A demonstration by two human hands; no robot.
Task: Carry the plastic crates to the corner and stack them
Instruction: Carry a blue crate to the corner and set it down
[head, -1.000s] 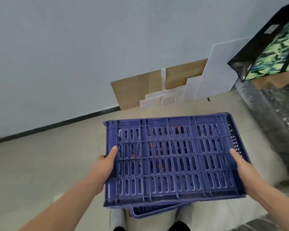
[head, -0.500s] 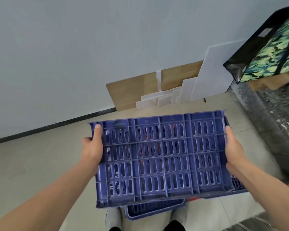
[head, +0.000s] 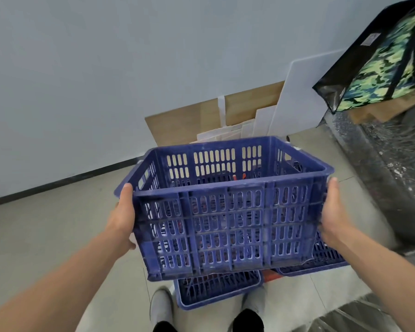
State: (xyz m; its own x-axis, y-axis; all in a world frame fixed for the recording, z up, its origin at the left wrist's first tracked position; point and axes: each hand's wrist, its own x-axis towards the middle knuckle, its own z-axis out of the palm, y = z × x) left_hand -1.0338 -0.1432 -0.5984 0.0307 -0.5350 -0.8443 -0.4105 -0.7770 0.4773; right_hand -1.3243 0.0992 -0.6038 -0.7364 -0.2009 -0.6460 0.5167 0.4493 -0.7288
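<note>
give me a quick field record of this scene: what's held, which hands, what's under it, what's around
held item: blue crate, slotted walls, open top up, tilted slightly
left hand: grip on the crate's left end, thumb over the rim
right hand: grip on the crate's right end
below: other blue crates on the floor by the person's shoes
behind: cardboard sheet and white boards leaning on the wall
right side: camouflage bag on a raised surface
crate contents: cannot tell

No readable text anywhere; small label on camouflage bag (head: 391,61) too blurred to read.
</note>
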